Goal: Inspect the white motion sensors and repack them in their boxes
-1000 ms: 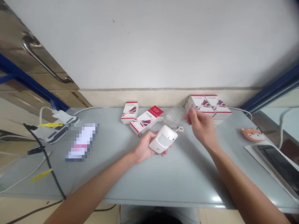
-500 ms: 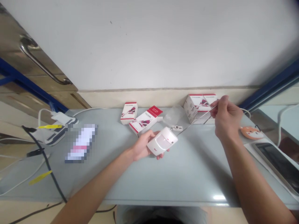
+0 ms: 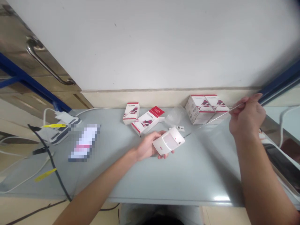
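Note:
My left hand (image 3: 147,145) is closed around a white motion sensor (image 3: 169,141), tilted with its front face up above the table. A thin metal antenna (image 3: 219,117) runs from the sensor's upper right end to my right hand (image 3: 248,118), which pinches its far end with thumb and fingers. The antenna slants up to the right and is pulled out long. Just behind the sensor lies a small white bracket (image 3: 180,128). My left palm is hidden under the sensor.
Two red-and-white boxes, one standing (image 3: 131,113) and one lying (image 3: 147,121), are behind my left hand. A clear plastic bag (image 3: 174,116) sits beside stacked boxes (image 3: 203,107). To the left are a blurred phone (image 3: 85,142), a power strip (image 3: 64,128) and cables; a dark-screened device (image 3: 283,164) lies right.
My right hand has moved right, away from the sensor, and the antenna between them is longer. The sensor has shifted slightly right in view with my left hand.

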`<state>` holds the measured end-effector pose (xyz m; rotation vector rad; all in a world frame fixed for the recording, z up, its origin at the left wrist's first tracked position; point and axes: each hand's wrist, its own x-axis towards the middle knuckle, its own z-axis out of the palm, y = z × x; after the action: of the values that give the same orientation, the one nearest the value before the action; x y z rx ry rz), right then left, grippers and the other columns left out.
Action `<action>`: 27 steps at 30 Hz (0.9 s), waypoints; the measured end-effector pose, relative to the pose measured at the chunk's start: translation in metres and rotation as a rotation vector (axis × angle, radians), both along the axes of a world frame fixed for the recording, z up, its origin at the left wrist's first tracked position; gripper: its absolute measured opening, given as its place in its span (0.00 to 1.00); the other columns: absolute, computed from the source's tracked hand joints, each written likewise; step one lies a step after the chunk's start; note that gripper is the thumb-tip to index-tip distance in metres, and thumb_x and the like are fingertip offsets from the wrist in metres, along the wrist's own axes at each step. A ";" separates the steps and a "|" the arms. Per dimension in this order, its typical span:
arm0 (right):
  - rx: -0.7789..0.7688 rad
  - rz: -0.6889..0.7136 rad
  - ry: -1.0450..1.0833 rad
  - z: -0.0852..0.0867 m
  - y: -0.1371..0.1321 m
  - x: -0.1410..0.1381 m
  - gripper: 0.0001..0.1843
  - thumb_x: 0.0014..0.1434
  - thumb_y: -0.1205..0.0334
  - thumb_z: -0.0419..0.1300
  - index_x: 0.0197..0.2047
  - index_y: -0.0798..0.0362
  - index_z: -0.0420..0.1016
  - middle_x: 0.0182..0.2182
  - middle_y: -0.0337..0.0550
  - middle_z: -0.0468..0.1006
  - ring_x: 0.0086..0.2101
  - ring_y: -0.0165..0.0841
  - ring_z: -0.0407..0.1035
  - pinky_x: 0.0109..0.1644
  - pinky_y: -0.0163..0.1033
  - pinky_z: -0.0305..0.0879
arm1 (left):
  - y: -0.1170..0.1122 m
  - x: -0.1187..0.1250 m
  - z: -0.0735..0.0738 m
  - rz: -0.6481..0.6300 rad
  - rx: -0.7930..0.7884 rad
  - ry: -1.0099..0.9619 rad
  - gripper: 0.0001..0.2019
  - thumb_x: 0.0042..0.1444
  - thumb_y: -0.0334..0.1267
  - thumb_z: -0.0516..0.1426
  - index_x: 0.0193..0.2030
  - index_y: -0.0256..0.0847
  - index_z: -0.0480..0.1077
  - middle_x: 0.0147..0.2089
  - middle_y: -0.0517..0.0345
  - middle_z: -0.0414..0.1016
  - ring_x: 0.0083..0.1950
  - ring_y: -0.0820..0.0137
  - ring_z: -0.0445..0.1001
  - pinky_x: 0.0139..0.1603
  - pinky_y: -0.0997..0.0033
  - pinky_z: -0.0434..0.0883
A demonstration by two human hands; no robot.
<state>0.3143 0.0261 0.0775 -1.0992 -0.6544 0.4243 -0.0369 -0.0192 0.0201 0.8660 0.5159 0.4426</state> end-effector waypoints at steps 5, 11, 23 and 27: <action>0.000 0.018 0.004 -0.009 0.003 0.000 0.31 0.56 0.28 0.66 0.27 0.49 0.67 0.21 0.32 0.59 0.21 0.26 0.50 0.26 0.43 0.38 | -0.010 0.001 -0.015 0.090 0.154 0.026 0.20 0.70 0.49 0.52 0.63 0.43 0.64 0.46 0.45 0.83 0.36 0.61 0.83 0.32 0.68 0.71; -0.028 0.134 0.001 -0.011 0.004 0.000 0.30 0.56 0.27 0.65 0.37 0.47 0.70 0.21 0.28 0.55 0.21 0.28 0.48 0.26 0.44 0.40 | -0.008 -0.003 -0.017 0.057 0.156 0.006 0.21 0.70 0.51 0.50 0.63 0.44 0.64 0.45 0.45 0.82 0.36 0.58 0.83 0.32 0.65 0.74; -0.133 0.300 -0.032 -0.017 0.013 0.017 0.34 0.61 0.23 0.56 0.25 0.43 0.55 0.20 0.28 0.50 0.21 0.28 0.44 0.26 0.44 0.43 | -0.005 -0.001 -0.010 0.034 0.179 0.063 0.22 0.72 0.56 0.49 0.61 0.42 0.65 0.46 0.42 0.82 0.36 0.60 0.82 0.31 0.66 0.75; -0.078 0.331 0.199 -0.016 0.009 0.012 0.31 0.64 0.35 0.65 0.25 0.48 0.60 0.21 0.29 0.53 0.21 0.26 0.46 0.24 0.39 0.44 | -0.006 0.000 -0.006 0.046 0.159 0.090 0.21 0.72 0.55 0.50 0.60 0.41 0.65 0.45 0.42 0.82 0.35 0.61 0.82 0.30 0.67 0.74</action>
<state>0.3260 0.0355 0.0618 -1.0077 -0.6480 0.8394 -0.0367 -0.0250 0.0142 1.0316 0.5898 0.4927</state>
